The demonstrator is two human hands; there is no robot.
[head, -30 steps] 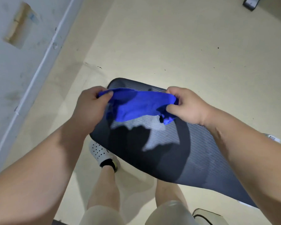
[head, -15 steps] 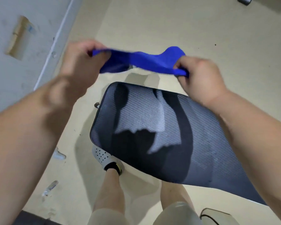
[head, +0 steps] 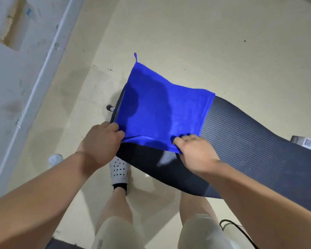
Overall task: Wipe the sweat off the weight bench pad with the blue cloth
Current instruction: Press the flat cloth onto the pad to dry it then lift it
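The blue cloth point(head: 162, 112) lies spread flat over the left end of the dark ribbed weight bench pad point(head: 241, 141), its far corner with a small loop hanging past the pad's edge. My left hand point(head: 101, 139) pinches the cloth's near left corner. My right hand point(head: 194, 151) grips the near right corner, fingers curled over the hem. The pad runs off to the right under my right forearm.
A grey wall with a white baseboard point(head: 39, 83) runs along the left. My legs and a white perforated shoe point(head: 118, 170) stand on the beige floor under the pad's near edge. A black cable point(head: 230, 225) lies at lower right; a bench frame foot point(head: 109, 107) sticks out left of the pad.
The cloth was held bunched up in the air between both hands, raised higher, and now lies opened out flat on the pad with both hands lowered to its near corners.
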